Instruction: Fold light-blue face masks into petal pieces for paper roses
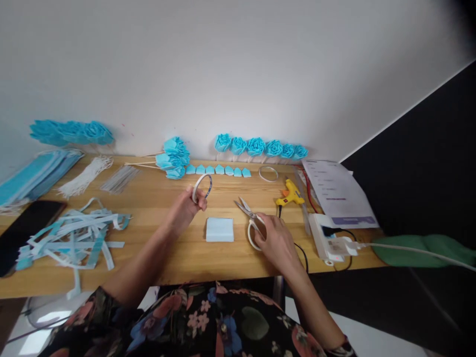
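Note:
My left hand (193,202) is raised over the middle of the table, its fingers pinching a thin white roll of tape (202,188) with blue marks on its inner side. Scissors (253,218) with white handles lie at my right hand (275,238), whose fingers are closed around one handle loop. Their blades are parted and point away to the left. Between the hands sits a square stack of pale blue sheets (219,230). Beyond it runs a row of small blue cut pieces (219,170).
Blue crepe flowers (256,146) line the wall. A yellow glue gun (290,193), a thin ring (268,173), a power strip (323,238) with cables and a printed sheet (340,191) are on the right. Cut strips (80,235) and a phone (29,228) lie left.

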Demonstrator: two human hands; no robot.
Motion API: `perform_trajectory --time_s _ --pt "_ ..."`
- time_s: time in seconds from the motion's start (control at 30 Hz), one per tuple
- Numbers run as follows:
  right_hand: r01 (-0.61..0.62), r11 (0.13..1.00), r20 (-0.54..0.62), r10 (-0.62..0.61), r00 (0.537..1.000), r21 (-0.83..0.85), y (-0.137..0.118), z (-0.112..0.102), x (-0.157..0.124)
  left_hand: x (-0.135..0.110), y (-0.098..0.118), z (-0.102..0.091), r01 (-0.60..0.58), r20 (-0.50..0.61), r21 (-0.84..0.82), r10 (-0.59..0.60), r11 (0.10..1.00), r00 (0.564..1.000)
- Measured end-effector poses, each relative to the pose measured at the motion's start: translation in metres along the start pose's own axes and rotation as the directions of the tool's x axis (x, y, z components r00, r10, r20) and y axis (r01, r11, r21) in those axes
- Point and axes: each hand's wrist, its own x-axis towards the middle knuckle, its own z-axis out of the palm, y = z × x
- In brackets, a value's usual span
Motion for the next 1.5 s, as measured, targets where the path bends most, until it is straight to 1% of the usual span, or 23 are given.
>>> perform_trajectory --time_s 0.07,0.13,0.17,0.2,0.23,0.3,0.33,0.4,0.43,0.47,0.5,0.53,0.6,0.67,0.73,0.77,0.83,0.9,0.93,1.07,1.3,1.4,1.5 --pt "-0.013 0.996 -0.066 0.019 0.998 0.088 0.001 -0.010 0.006 -0.002 0.001 0.002 0.006 0.001 -0.001 -0.006 1.000 1.000" --pt "-0.016 0.968 -0.126 0.049 0.991 0.249 0.001 -0.021 0.014 -0.005 0.003 0.006 0.008 -0.001 -0.018 -0.008 1.000 1.000" --pt "-0.019 0.933 -0.134 0.072 0.988 0.360 0.001 -0.026 0.019 -0.006 0.004 0.008 0.012 0.002 -0.037 -0.011 0.999 1.000" --pt "-0.024 0.874 -0.122 0.096 0.988 0.486 0.000 -0.030 0.023 -0.007 0.005 0.010 0.019 0.010 -0.060 -0.019 0.998 1.000" --pt "-0.036 0.787 -0.093 0.118 0.989 0.616 -0.002 -0.032 0.028 -0.008 0.006 0.012 0.032 0.022 -0.083 -0.031 0.996 0.999" --pt "-0.092 0.547 0.030 0.120 0.992 0.832 -0.005 -0.031 0.039 -0.008 0.012 0.015 0.064 0.049 -0.115 -0.059 0.991 0.997" --pt "-0.132 0.413 0.103 0.092 0.990 0.901 -0.008 -0.028 0.044 -0.006 0.015 0.015 0.077 0.059 -0.114 -0.071 0.991 0.996" --pt "-0.211 0.173 0.217 -0.016 0.976 0.962 -0.015 -0.022 0.055 -0.001 0.022 0.013 0.064 0.064 -0.085 -0.058 0.994 0.996" --pt "-0.245 0.080 0.251 -0.081 0.965 0.966 -0.018 -0.019 0.060 0.003 0.025 0.012 0.043 0.067 -0.061 -0.039 0.997 0.997" --pt "-0.277 0.008 0.275 -0.145 0.950 0.961 -0.022 -0.017 0.066 0.008 0.028 0.009 0.019 0.066 -0.030 -0.017 0.999 0.998" --pt "-0.309 -0.042 0.294 -0.206 0.933 0.950 -0.025 -0.016 0.071 0.012 0.029 0.007 0.009 0.065 0.004 -0.009 1.000 0.998" --pt "-0.345 -0.071 0.316 -0.266 0.911 0.936 -0.028 -0.016 0.077 0.016 0.029 0.004 0.003 0.048 0.021 -0.004 1.000 0.999" --pt "-0.396 -0.076 0.341 -0.378 0.861 0.915 -0.033 -0.017 0.089 0.021 0.027 -0.002 0.021 0.013 0.002 -0.021 1.000 1.000" --pt "-0.409 -0.042 0.339 -0.486 0.806 0.912 -0.036 -0.014 0.099 0.024 0.023 -0.007 0.039 0.006 -0.037 -0.039 0.999 0.999" --pt "-0.416 -0.020 0.329 -0.577 0.747 0.909 -0.039 -0.008 0.105 0.023 0.019 -0.012 0.045 0.015 -0.055 -0.044 0.997 0.999" --pt "-0.429 -0.028 0.323 -0.615 0.719 0.903 -0.040 -0.003 0.106 0.023 0.017 -0.014 0.043 0.022 -0.057 -0.042 0.997 0.999" --pt "-0.473 -0.072 0.309 -0.668 0.677 0.878 -0.042 0.009 0.106 0.022 0.015 -0.018 0.035 0.038 -0.061 -0.033 0.998 0.999" --pt "-0.519 -0.113 0.306 -0.695 0.651 0.847 -0.043 0.019 0.103 0.021 0.014 -0.020 0.032 0.051 -0.069 -0.028 0.997 0.998" --pt "-0.538 -0.118 0.314 -0.699 0.642 0.835 -0.043 0.024 0.101 0.021 0.014 -0.020 0.035 0.057 -0.070 -0.031 0.997 0.998" --pt "-0.567 -0.109 0.342 -0.700 0.627 0.817 -0.041 0.033 0.095 0.021 0.011 -0.019 0.041 0.082 -0.039 -0.038 0.998 0.996" --pt "-0.581 -0.118 0.348 -0.699 0.624 0.805 -0.041 0.036 0.096 0.018 0.006 -0.014 0.043 0.107 0.041 -0.047 0.998 0.993" --pt "-0.574 -0.120 0.352 -0.683 0.639 0.810 -0.041 0.036 0.097 0.015 0.006 -0.011 0.016 0.155 0.087 -0.029 0.996 0.988" --pt "-0.550 -0.144 0.320 -0.682 0.658 0.823 -0.039 0.039 0.097 0.012 0.007 -0.011 -0.010 0.196 0.140 -0.018 0.990 0.980"
